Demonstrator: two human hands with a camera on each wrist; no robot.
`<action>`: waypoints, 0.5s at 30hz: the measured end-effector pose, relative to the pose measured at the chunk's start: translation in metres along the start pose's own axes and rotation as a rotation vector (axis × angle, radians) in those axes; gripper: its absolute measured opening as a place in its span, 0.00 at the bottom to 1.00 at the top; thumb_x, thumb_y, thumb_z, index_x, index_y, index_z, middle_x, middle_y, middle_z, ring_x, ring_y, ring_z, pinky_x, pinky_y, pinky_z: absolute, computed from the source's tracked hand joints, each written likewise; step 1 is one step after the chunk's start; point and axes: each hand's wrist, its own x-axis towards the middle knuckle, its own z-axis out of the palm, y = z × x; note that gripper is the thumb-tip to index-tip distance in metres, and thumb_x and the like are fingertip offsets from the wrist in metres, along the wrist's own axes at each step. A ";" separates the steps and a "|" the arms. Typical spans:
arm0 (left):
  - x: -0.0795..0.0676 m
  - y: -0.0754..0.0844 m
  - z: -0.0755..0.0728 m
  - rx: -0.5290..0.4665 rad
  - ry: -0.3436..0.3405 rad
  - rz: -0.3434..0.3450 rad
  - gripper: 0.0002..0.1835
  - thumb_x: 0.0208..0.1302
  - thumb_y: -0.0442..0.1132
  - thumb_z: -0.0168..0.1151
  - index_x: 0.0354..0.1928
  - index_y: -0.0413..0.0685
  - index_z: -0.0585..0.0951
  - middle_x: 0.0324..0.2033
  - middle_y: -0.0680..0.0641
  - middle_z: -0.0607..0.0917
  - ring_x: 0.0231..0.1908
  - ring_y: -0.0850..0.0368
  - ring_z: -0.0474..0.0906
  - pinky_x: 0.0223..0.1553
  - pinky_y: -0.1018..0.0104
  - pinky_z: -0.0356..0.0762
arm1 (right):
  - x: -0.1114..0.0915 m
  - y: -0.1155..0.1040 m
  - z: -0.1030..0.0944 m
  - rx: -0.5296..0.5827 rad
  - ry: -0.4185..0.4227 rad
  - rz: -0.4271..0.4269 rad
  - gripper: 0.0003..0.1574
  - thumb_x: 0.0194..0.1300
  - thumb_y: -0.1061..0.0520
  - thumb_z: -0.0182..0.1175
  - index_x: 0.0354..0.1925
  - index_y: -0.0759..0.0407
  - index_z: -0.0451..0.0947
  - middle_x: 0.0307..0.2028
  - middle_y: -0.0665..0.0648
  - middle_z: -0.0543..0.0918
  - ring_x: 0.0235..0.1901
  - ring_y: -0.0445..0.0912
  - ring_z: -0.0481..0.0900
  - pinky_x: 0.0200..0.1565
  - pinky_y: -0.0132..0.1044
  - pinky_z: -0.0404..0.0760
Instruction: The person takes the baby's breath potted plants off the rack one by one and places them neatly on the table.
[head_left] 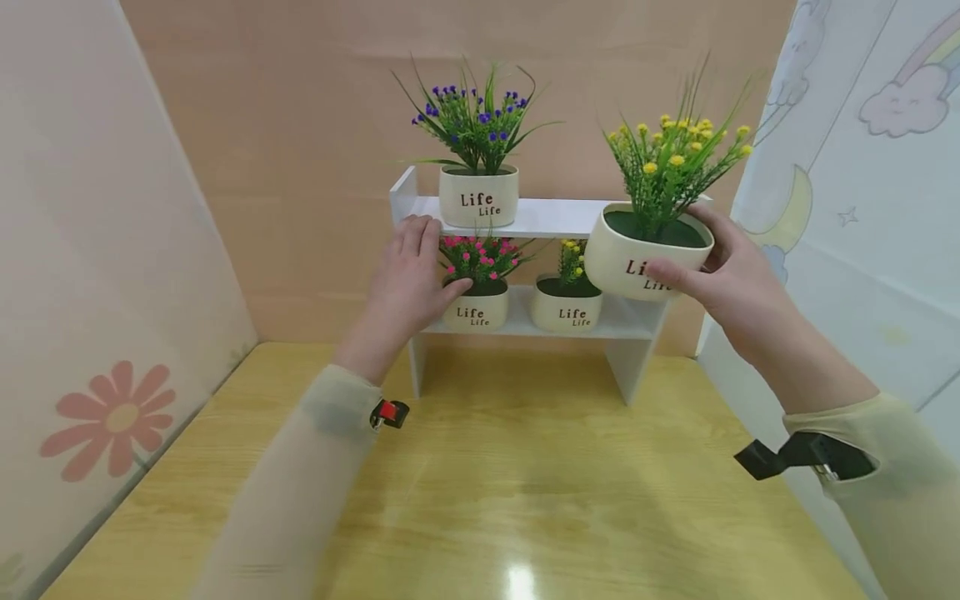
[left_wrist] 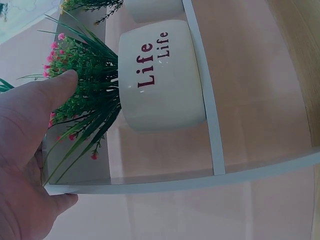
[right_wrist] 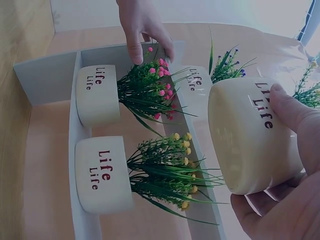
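Note:
My right hand (head_left: pixel 738 267) grips a white oval flowerpot (head_left: pixel 648 254) with yellow flowers, thumb over its "Life" lettering. In the right wrist view this pot (right_wrist: pixel 250 137) is tilted, its underside showing. It overlaps the right end of the white two-tier shelf (head_left: pixel 555 218) in the head view. My left hand (head_left: pixel 408 271) rests at the shelf's upper left corner, its thumb (left_wrist: pixel 62 87) spread out before the pink flowers. Beside it on the top board stands a pot (head_left: pixel 478 198) with purple flowers. Below are a pink-flowered pot (head_left: pixel 474 310) and another yellow-flowered pot (head_left: pixel 566 307).
The shelf stands on a wood-grain table (head_left: pixel 487 467), against a plain peach backdrop (head_left: pixel 300 167). A pale wall panel (head_left: pixel 112 250) with a printed flower is on the left. Another panel (head_left: pixel 885 217), printed with clouds and a moon, rises on the right.

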 end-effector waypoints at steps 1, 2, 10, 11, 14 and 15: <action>0.000 0.001 0.001 -0.002 0.003 0.001 0.58 0.73 0.69 0.68 0.86 0.38 0.53 0.83 0.34 0.58 0.84 0.37 0.48 0.86 0.48 0.46 | -0.003 0.003 -0.002 0.004 0.002 0.000 0.44 0.77 0.57 0.72 0.81 0.39 0.64 0.58 0.49 0.82 0.51 0.41 0.83 0.52 0.27 0.80; 0.000 0.002 0.002 -0.003 0.007 0.001 0.58 0.73 0.69 0.68 0.86 0.38 0.53 0.83 0.34 0.58 0.84 0.37 0.48 0.86 0.48 0.45 | -0.006 0.006 -0.004 0.011 0.002 0.001 0.45 0.77 0.57 0.72 0.82 0.40 0.63 0.58 0.48 0.83 0.51 0.41 0.83 0.52 0.26 0.80; -0.003 0.004 0.006 -0.027 0.039 0.004 0.57 0.72 0.66 0.72 0.84 0.37 0.55 0.82 0.33 0.60 0.83 0.37 0.50 0.86 0.48 0.46 | -0.024 0.028 -0.003 0.061 -0.024 0.009 0.50 0.76 0.63 0.71 0.85 0.49 0.58 0.59 0.50 0.83 0.51 0.41 0.86 0.50 0.26 0.84; -0.004 0.004 0.006 -0.029 0.042 0.006 0.57 0.72 0.66 0.72 0.84 0.37 0.55 0.81 0.33 0.60 0.83 0.37 0.50 0.86 0.48 0.47 | -0.027 0.030 -0.004 0.029 -0.028 0.009 0.51 0.76 0.63 0.71 0.86 0.48 0.57 0.60 0.50 0.82 0.51 0.41 0.85 0.49 0.26 0.84; -0.003 0.003 0.006 -0.045 0.056 0.009 0.56 0.72 0.64 0.72 0.84 0.37 0.55 0.81 0.33 0.60 0.83 0.36 0.51 0.85 0.47 0.48 | -0.033 0.035 -0.004 -0.037 -0.040 0.000 0.51 0.78 0.61 0.70 0.87 0.47 0.55 0.62 0.49 0.79 0.53 0.41 0.84 0.49 0.25 0.83; -0.002 0.003 0.006 -0.047 0.064 0.011 0.55 0.72 0.64 0.73 0.83 0.37 0.56 0.81 0.33 0.60 0.83 0.36 0.51 0.85 0.47 0.48 | -0.034 0.037 -0.004 -0.052 -0.044 -0.006 0.51 0.78 0.60 0.70 0.87 0.47 0.55 0.62 0.49 0.78 0.53 0.41 0.84 0.49 0.26 0.84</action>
